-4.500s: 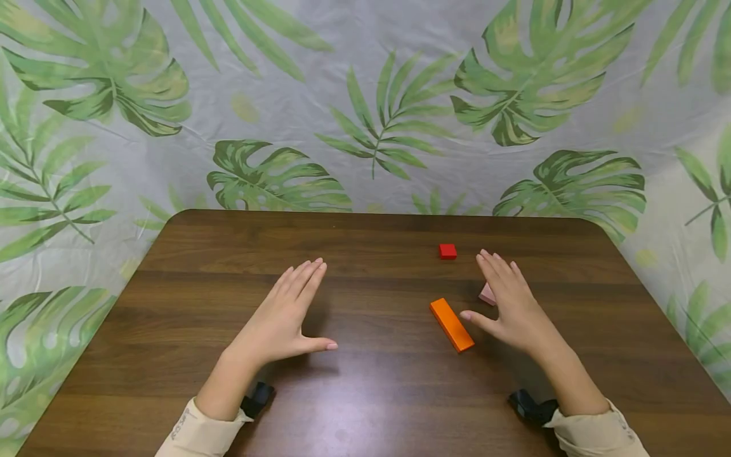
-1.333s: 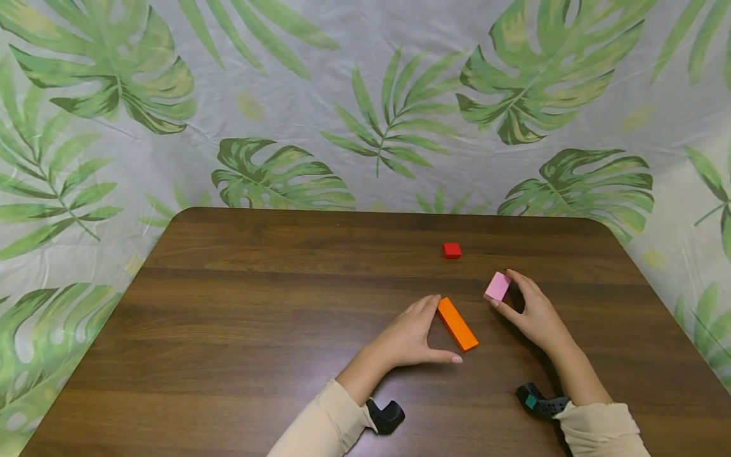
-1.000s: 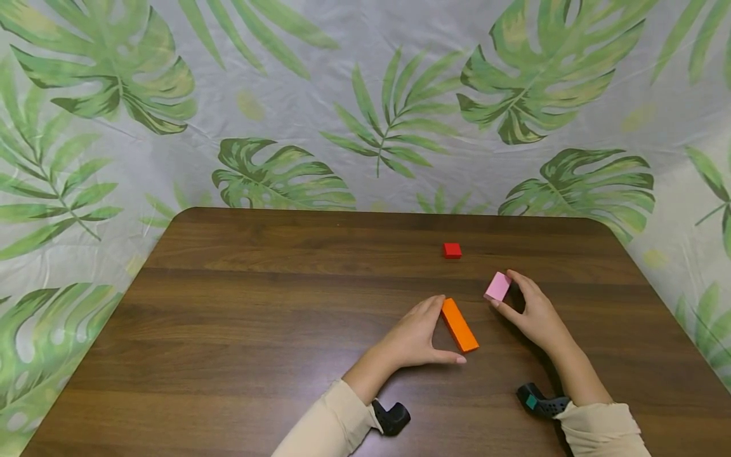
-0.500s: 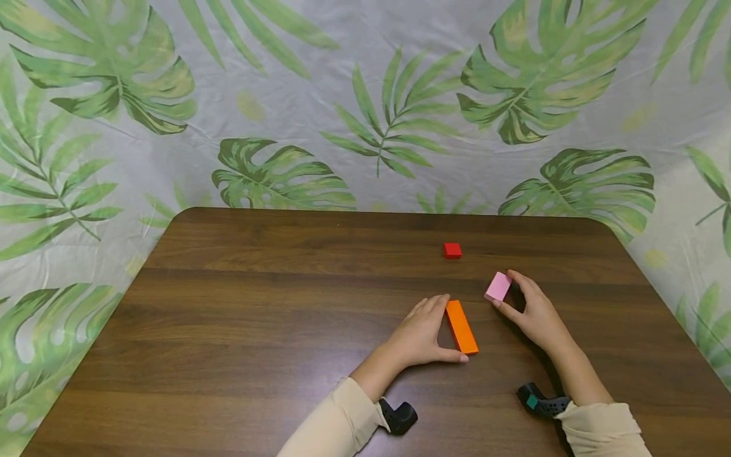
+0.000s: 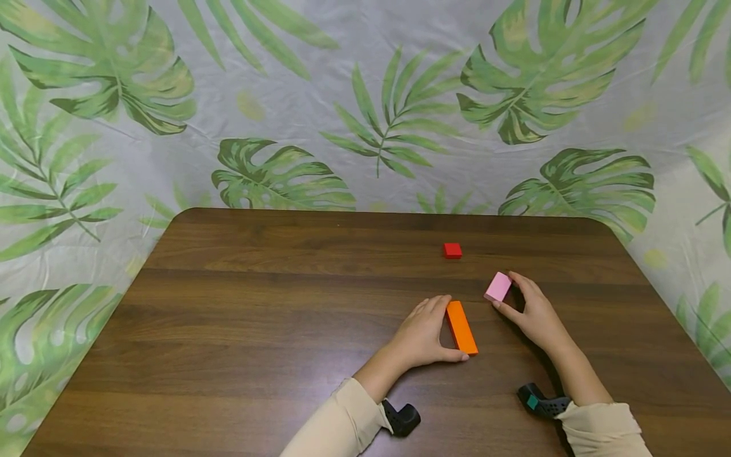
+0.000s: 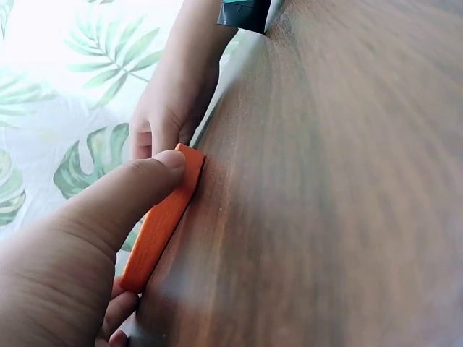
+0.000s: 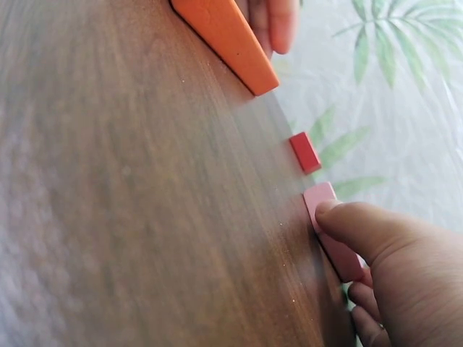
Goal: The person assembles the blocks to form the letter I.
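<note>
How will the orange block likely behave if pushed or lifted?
The orange block looks rigid, with straight edges, so it probably won't bend. Lying lengthwise on the table, flat-faced, it should slide rather than roll. Its smooth-looking faces might be slightly slippery.

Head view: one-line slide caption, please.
Left hand holds an orange block, right hand a pink block; red block beyond.

There is room to pass over the left part of the table [image 5: 228,304]. Farther right, a narrow lane runs between the orange block [image 5: 462,329] and the right hand [image 5: 535,315] with its pink block [image 5: 499,287] — the red block [image 5: 452,251] stands beyond, slightly left. The left hand [image 5: 419,334] bars the orange block's left side — a leafy cloth [image 5: 382,114] rises behind.
</note>
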`<state>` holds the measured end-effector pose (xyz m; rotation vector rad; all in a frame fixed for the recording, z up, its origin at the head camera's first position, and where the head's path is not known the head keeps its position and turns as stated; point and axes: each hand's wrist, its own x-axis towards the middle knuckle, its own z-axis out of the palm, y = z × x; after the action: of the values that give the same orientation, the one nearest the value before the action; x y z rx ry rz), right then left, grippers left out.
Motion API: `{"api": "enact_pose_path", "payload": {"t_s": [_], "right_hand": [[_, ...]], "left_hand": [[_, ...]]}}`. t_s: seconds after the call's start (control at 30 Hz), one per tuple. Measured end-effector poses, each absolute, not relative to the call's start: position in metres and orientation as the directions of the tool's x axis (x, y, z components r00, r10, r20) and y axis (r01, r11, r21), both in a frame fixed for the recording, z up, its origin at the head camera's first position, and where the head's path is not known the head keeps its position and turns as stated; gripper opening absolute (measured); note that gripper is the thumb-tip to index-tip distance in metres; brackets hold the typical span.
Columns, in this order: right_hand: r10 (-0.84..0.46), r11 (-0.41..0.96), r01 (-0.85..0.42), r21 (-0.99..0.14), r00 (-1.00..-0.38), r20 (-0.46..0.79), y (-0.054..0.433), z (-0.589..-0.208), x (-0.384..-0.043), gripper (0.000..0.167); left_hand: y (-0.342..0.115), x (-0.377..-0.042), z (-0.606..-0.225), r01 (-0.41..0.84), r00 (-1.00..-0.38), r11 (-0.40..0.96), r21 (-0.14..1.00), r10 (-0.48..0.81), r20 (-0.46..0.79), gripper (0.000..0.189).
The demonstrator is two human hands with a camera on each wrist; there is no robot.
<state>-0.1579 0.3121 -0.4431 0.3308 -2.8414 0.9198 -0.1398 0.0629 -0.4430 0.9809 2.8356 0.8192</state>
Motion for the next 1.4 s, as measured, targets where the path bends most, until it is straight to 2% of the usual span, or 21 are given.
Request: {"api": "enact_pose_path", "payload": {"t_s": [0.5, 1.1, 1.4], "right_hand": [[-0.162, 0.79, -0.246, -0.562, -0.967, 0.195, 0.312, -0.443, -0.157, 0.072], [-0.163, 0.788, -0.251, -0.562, -0.965, 0.204, 0.312, -0.444, -0.157, 0.072], [-0.163, 0.784, -0.256, -0.566, -0.964, 0.21, 0.312, -0.443, -0.157, 0.072]], "left_hand": [[0.061, -0.14, -0.442, 0.547, -0.798, 0.597, 0.587, 0.583, 0.152, 0.096], [0.042, -0.141, -0.431, 0.586, -0.766, 0.539, 0.604, 0.611, 0.198, 0.097], [0.022, -0.148, -0.431, 0.553, -0.794, 0.541, 0.633, 0.573, 0.203, 0.096]]}}
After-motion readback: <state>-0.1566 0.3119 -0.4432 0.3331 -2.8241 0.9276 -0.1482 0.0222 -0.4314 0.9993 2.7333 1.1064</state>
